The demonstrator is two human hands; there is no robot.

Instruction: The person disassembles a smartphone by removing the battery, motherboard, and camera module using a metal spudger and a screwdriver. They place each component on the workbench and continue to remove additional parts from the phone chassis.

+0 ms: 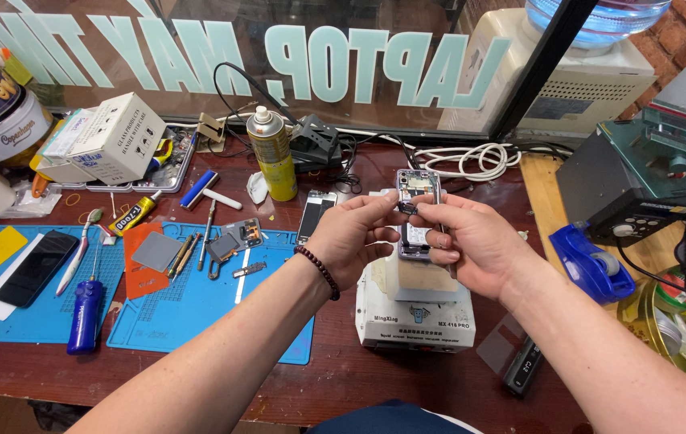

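Both grips are closed on 1 opened phone, held upright above the white heating station at the middle of the tabletop. By the left hand the phone's upper left edge is pinched between thumb and fingers; by the right hand the lower body is wrapped, with the thumb laid across the exposed inner boards. Neither grip is loose; no gap is seen between fingers and frame.

For the handling in hand to be done well, pressure is best kept on the metal frame rather than on the bare boards and flex cables, and the phone is best held over the station so that a dropped part would be caught nearby.

To the left, a blue work mat is seen with small parts and tweezers laid on it, a yellow spray can behind it, and a black phone on a second mat. A blue tape dispenser stands to the right.
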